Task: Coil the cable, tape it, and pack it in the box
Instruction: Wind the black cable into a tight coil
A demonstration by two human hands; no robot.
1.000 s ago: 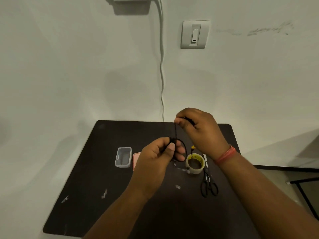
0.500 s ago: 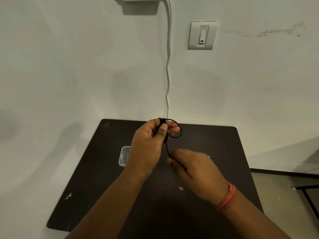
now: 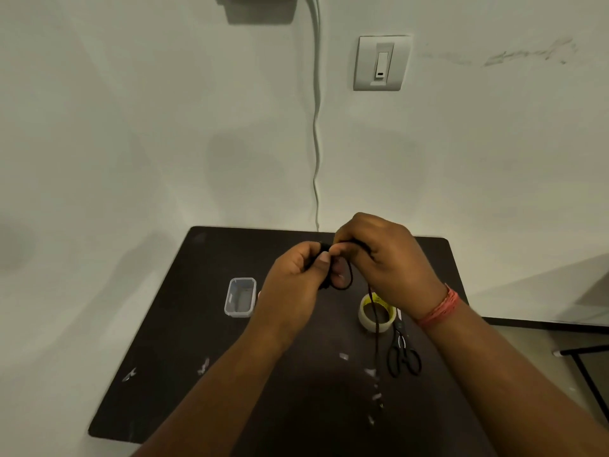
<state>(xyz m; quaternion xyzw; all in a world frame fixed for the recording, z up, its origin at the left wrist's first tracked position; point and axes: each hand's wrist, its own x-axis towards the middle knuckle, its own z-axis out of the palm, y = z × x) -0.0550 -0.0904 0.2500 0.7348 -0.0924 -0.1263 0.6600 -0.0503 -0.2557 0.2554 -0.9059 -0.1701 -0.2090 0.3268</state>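
A thin black cable is partly wound into a small loop, pinched in my left hand above the dark table. My right hand grips the cable just right of the loop, its knuckles up. The cable's loose end hangs down from that hand over the tape roll. A small clear plastic box stands open on the table left of my hands. The roll of clear tape lies below my right hand.
Black scissors lie just right of the tape roll. Small scraps of tape are scattered over the table's front half. A white wall with a switch and a hanging white cord stands behind the table.
My right hand has risen from below the coil to beside my left hand, bringing the cable up to the loop. The tape roll and scissors show again.
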